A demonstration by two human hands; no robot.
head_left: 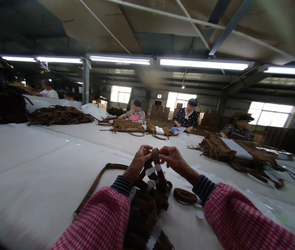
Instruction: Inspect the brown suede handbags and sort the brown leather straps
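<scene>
Between my hands a brown strap [156, 161] stands up in a folded loop. My left hand [138, 161] pinches it from the left near the top of the fold. From the right, the fingertips of my right hand [174, 160] close on the same fold. Below lies a heap of brown coiled straps [144, 205] with white paper bands [151, 171] around or among them. A single coiled strap [185, 196] rests right of the heap, beneath my right wrist. One long loose strap [95, 184] runs out to the left, partly behind my left sleeve.
The white-covered table [32, 166] stretches ahead. A big pile of brown straps [61, 115] lies at the far left. Brown strapped goods [219, 147] with white paper are stacked at right, near clear plastic [267, 208]. Several people work across the table, one in dark dotted clothing [186, 118].
</scene>
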